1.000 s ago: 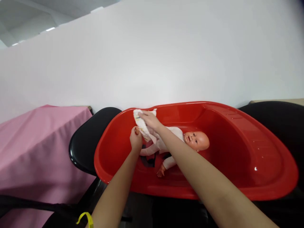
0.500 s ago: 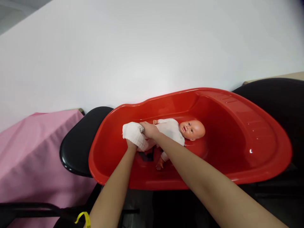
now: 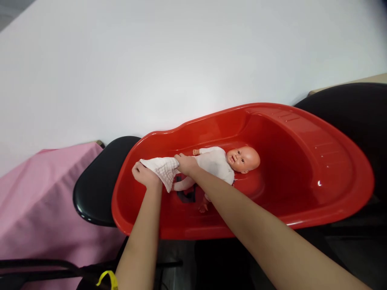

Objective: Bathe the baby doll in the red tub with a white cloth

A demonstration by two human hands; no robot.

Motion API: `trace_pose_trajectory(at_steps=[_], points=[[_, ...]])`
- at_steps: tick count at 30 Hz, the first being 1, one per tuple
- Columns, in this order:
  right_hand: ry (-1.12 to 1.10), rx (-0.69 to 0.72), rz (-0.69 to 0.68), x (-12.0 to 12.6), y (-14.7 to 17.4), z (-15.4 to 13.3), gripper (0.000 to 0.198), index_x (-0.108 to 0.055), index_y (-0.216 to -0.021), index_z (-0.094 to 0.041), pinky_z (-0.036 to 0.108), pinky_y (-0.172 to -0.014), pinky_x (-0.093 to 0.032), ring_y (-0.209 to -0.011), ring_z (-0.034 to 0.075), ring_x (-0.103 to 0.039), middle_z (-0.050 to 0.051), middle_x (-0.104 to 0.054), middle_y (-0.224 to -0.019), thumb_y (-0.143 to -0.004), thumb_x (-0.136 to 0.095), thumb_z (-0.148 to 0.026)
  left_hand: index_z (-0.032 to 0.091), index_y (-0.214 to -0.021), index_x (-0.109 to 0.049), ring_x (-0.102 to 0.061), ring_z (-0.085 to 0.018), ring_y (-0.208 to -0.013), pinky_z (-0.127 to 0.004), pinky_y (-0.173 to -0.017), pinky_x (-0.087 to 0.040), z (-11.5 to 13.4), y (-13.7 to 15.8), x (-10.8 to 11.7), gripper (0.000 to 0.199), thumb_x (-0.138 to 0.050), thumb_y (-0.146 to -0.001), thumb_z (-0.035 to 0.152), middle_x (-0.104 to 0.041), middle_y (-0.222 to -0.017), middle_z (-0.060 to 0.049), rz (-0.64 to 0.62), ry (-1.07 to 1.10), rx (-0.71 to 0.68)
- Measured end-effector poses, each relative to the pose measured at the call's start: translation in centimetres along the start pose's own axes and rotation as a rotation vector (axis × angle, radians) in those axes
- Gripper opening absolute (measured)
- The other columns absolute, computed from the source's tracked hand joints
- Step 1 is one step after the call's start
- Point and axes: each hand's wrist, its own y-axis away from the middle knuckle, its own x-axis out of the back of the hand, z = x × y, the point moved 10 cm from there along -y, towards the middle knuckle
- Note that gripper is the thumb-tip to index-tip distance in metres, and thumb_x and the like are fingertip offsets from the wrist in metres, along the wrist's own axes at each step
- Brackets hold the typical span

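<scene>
A bald baby doll [image 3: 215, 164] in a whitish outfit lies on its back inside a red baby bathtub [image 3: 329, 161], head toward the right. My left hand [image 3: 144, 174] is closed on a white gauze cloth [image 3: 163, 167] near the tub's left end. The cloth stretches from that hand toward the doll's feet, one corner hanging down. My right hand [image 3: 185, 164] is closed around the doll's far leg, its fingertips meeting the cloth's right edge. The far foot is hidden. The doll's near leg [image 3: 184, 184] shows below my right hand.
Black rounded seats or supports sit under both ends of the tub, the left one [image 3: 96, 183] beside a pink-draped surface [image 3: 45, 201]. A white wall [image 3: 193, 60] rises behind. A yellow band [image 3: 109, 278] shows near my left forearm.
My left hand has moved left, away from the doll's feet, pulling the cloth out from a bunched wrap into a stretched sheet. My right hand stays at the doll's leg.
</scene>
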Motion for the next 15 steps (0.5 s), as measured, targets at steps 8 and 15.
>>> trace_pose_trajectory(at_steps=[8, 15], points=[[0.024, 0.013, -0.032, -0.1, 0.3, -0.6, 0.031, -0.055, -0.122, -0.020, 0.037, -0.078, -0.051, -0.100, 0.027, -0.069, 0.010, -0.064, -0.118, -0.095, -0.054, -0.035, 0.017, -0.132, -0.057, -0.050, -0.031, -0.134, -0.046, -0.113, -0.039, 4.2, 6.3, -6.2, 0.043, -0.058, -0.093, 0.037, -0.054, -0.141, -0.016, -0.407, -0.727, -0.410], [0.074, -0.010, 0.010, -0.5, 0.2, 0.0, 0.026, -0.053, -0.122, -0.018, 0.036, -0.077, -0.052, -0.101, 0.026, -0.068, 0.013, -0.062, -0.119, -0.098, -0.047, -0.027, 0.019, -0.125, -0.057, -0.065, -0.027, -0.111, -0.039, -0.096, -0.051, -4.1, 5.3, -6.2, 0.047, -0.069, -0.086, 0.043, -0.066, -0.123, -0.013, -0.451, -0.593, 0.051]])
